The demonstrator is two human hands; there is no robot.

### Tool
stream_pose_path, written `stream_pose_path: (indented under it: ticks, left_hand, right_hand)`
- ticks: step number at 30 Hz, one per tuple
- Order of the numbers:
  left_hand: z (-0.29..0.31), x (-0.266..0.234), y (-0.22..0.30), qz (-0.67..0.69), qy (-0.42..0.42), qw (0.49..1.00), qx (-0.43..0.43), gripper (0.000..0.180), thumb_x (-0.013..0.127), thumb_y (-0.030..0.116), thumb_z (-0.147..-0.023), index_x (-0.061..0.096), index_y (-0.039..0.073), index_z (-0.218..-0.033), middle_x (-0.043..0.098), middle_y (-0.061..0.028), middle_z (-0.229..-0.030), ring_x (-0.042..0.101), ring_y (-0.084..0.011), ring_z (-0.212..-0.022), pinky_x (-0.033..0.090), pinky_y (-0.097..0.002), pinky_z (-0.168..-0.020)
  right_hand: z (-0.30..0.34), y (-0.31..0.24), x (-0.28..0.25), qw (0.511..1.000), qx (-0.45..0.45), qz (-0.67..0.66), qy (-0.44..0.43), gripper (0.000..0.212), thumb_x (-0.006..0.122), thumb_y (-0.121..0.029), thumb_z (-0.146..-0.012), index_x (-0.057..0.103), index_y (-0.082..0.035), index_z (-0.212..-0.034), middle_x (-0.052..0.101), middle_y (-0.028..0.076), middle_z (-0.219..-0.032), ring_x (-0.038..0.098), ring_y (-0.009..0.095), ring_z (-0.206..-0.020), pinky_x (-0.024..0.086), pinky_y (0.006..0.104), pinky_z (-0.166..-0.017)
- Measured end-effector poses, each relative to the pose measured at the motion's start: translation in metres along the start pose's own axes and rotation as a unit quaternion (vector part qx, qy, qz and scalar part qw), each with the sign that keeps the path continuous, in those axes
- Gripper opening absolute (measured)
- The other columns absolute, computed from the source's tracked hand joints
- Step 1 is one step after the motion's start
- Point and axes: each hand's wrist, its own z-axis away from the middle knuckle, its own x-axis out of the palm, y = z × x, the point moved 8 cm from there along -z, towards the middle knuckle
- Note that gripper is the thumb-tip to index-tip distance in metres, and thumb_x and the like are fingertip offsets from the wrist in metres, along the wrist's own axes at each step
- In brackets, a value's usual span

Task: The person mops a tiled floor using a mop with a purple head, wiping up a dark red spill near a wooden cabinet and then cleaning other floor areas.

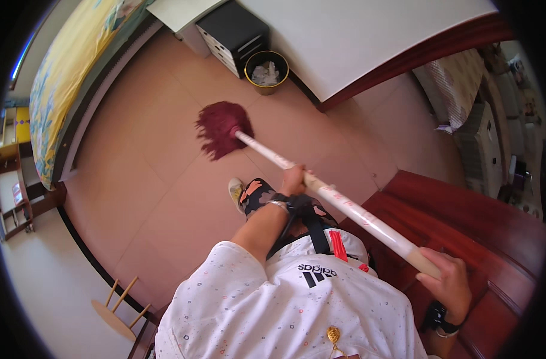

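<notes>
A mop with a dark red fabric head (223, 127) lies spread on the pinkish tiled floor ahead of me. Its long whitish handle (369, 220) slants from the head back toward my right side. My left hand (294, 180) is wrapped round the handle's lower middle. Near the upper end of the handle, my right hand (448, 280) grips it with closed fingers. Dark bands show on both wrists. One of my shoes (236, 194) stands on the tiles just behind the mop head.
Beyond the mop stand a yellow-rimmed bin (266, 73) with crumpled paper and a black-and-white cabinet (232, 37). A bed with yellow bedding (63, 78) runs along the left. A small wooden stool (114, 317) is at lower left. The red wooden door (464, 233) is close on my right.
</notes>
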Motion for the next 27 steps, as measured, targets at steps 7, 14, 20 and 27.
stream_pose_path:
  ticks: [7,14,20,27]
  left_hand:
    - [0.039,0.116,-0.082,0.026,-0.052,0.994,-0.09,0.023,0.047,0.002,-0.078,0.033,0.004,-0.096,0.043,-0.0099,-0.07,0.05,-0.0217,-0.057,0.048,-0.0378,-0.053]
    - [0.047,0.081,-0.046,0.107,-0.027,0.993,-0.045,0.03,0.049,0.001,-0.077,0.033,0.0,-0.103,0.045,-0.0103,-0.079,0.053,-0.0216,-0.06,0.049,-0.0355,-0.053]
    - [0.065,-0.003,0.027,0.212,0.014,0.976,0.047,0.033,0.05,0.001,-0.075,0.034,-0.005,-0.104,0.047,-0.011,-0.08,0.056,-0.0228,-0.061,0.05,-0.0336,-0.053]
    - [0.107,-0.183,0.063,0.386,0.091,0.905,0.152,0.026,0.05,0.002,-0.076,0.036,0.001,-0.097,0.047,-0.0096,-0.076,0.055,-0.0228,-0.058,0.051,-0.0358,-0.053]
  right_hand:
    - [0.042,0.008,-0.058,0.986,0.164,0.017,0.012,0.045,0.063,-0.002,-0.052,0.058,0.004,-0.097,0.059,0.017,-0.093,0.057,0.025,-0.084,0.045,0.0315,-0.075]
    - [0.01,-0.048,-0.069,0.997,0.01,0.076,0.021,0.047,0.062,-0.004,-0.058,0.054,-0.002,-0.104,0.052,0.012,-0.103,0.048,0.023,-0.093,0.039,0.0318,-0.084]
    - [-0.039,-0.114,-0.047,0.987,-0.117,0.113,-0.011,0.045,0.066,-0.009,-0.054,0.059,-0.003,-0.099,0.056,0.012,-0.09,0.05,0.026,-0.084,0.039,0.0316,-0.077]
    - [-0.075,-0.234,0.055,0.914,-0.282,0.212,-0.199,0.044,0.066,-0.009,-0.056,0.059,-0.005,-0.099,0.054,0.012,-0.071,0.05,0.028,-0.063,0.038,0.0326,-0.059]
